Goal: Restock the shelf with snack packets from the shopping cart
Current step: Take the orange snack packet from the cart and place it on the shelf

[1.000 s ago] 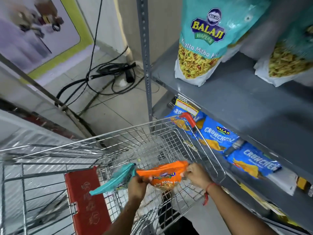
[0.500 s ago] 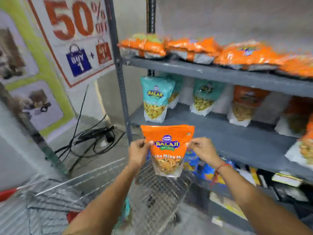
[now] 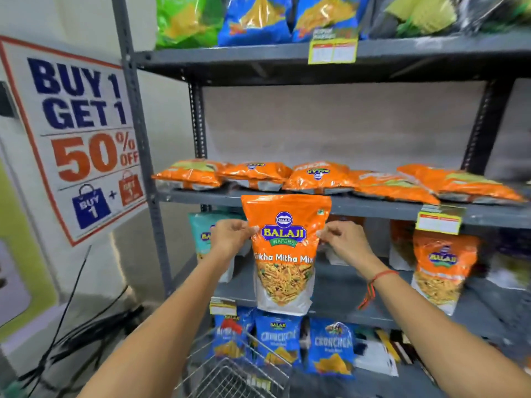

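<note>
I hold an orange Balaji "Tikha Mitha Mix" packet upright in front of the grey shelf. My left hand pinches its left edge and my right hand pinches its right edge. Its top reaches the front lip of the middle shelf board, where several orange packets lie flat. The wire shopping cart shows only its front corner at the bottom, below my arms.
Teal packets and an orange packet stand on the board below. Blue packets fill the lower shelf, green and blue ones the top. A sale poster hangs left, with black cables on the floor.
Both hands lifted the orange packet out of the cart and up to the middle shelf's front edge. My view rose from the cart to the shelves.
</note>
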Demonstrator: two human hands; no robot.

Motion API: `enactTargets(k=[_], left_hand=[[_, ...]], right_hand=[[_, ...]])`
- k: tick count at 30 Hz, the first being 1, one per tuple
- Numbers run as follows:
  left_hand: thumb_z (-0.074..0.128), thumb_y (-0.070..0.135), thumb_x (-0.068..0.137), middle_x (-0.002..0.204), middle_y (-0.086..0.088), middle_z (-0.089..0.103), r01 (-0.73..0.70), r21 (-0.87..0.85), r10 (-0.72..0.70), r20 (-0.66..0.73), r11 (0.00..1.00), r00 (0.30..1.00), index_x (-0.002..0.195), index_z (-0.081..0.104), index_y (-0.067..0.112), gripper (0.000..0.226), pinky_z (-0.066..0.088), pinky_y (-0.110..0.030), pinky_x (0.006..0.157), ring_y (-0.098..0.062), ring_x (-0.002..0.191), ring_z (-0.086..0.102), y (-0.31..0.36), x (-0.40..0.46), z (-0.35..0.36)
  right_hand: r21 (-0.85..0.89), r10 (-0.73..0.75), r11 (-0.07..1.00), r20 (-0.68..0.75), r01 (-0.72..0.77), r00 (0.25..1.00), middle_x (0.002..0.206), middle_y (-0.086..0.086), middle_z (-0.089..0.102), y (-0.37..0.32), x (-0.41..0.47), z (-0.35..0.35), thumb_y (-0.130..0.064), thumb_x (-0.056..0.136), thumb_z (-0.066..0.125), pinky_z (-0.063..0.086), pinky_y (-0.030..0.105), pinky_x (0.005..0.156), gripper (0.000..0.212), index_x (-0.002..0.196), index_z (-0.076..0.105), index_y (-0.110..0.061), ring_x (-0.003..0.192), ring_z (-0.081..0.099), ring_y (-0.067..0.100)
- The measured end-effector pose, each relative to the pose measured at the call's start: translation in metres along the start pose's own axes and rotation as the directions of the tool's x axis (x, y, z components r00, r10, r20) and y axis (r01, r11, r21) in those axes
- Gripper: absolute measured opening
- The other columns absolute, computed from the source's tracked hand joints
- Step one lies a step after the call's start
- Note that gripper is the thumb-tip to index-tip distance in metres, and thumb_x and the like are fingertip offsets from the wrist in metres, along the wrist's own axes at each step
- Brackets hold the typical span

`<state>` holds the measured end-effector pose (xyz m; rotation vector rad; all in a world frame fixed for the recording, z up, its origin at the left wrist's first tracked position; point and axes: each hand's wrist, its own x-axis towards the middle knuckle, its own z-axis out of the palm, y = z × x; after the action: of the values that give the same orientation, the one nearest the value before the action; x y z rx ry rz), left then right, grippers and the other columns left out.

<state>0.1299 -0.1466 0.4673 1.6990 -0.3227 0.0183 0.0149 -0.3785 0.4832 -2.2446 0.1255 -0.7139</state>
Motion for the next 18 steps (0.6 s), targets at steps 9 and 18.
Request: enactTargets(k=[9, 18], left_hand=[[0.074, 0.022, 0.077, 0.079, -0.011, 0.075, 0.004, -0.026, -0.002, 0.074, 1.000, 0.997, 0.066, 0.068, 0.012, 0.015, 0.053, -0.031, 0.068, -0.012, 0.064, 0.068, -0.017, 0.013, 0.043], [0.077, 0.028, 0.072, 0.070, 0.000, 0.076, 0.083, 0.011, -0.084, 0.152, 0.997, 0.985, 0.064, 0.070, 0.007, 0.024, 0.057, -0.034, 0.073, -0.013, 0.070, 0.072, -0.079, 0.058, 0.149]], right_hand=[[0.029, 0.095, 0.995, -0.038, -0.094, 0.995, 0.052, -0.009, 0.060, 0.041, 0.002, -0.007, -0.021, 0.083, 0.066, 0.039, 0.011, 0.050, 0.032, 0.052, 0.058, -0.016, 0.047, 0.055, -0.003], [-0.069, 0.231, 0.970, -0.049, -0.234, 0.972, 0.069, 0.004, 0.073, 0.154, 0.031, -0.023, -0.024, 0.083, 0.065, 0.050, 0.033, 0.066, 0.026, 0.062, 0.068, -0.009, 0.068, 0.067, 0.017]])
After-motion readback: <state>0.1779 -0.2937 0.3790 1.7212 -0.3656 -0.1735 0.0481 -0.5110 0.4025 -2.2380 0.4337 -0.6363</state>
